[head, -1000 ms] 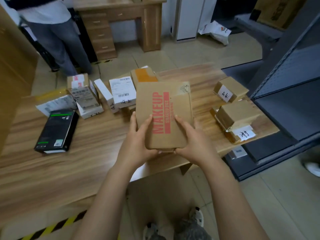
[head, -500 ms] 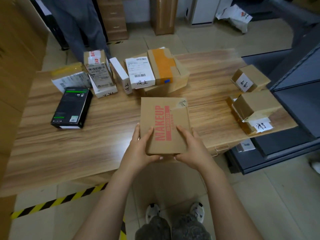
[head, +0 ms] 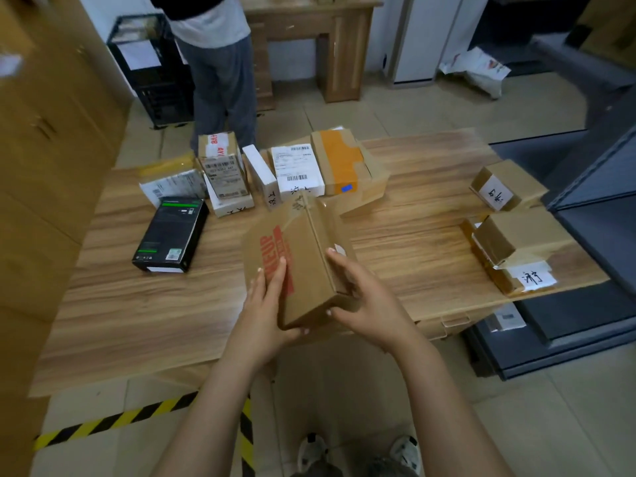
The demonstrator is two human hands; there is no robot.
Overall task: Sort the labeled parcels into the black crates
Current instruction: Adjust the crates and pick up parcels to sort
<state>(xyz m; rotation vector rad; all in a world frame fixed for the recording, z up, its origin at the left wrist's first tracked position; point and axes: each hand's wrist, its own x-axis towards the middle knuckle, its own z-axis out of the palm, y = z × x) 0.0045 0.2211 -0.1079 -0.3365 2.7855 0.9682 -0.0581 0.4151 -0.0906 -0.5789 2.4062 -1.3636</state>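
Observation:
I hold a brown cardboard box with red MAKEUP lettering above the near edge of the wooden table. It is tilted, its taped edge facing up. My left hand grips its lettered left face and bottom corner. My right hand grips its right side. Several labeled parcels stand in a row at the table's far side. Two brown parcels with handwritten labels lie at the right end. A black crate stands on the floor at the back left.
A black-and-green box lies left of the held box. A person stands behind the table by the crate. A wooden desk is at the back. Grey shelving is at the right. Yellow-black tape marks the floor.
The box has turned from lying flat with the lettering up to tilted on edge, its taped seam facing up. My hands have shifted round its sides. The view has tipped up.

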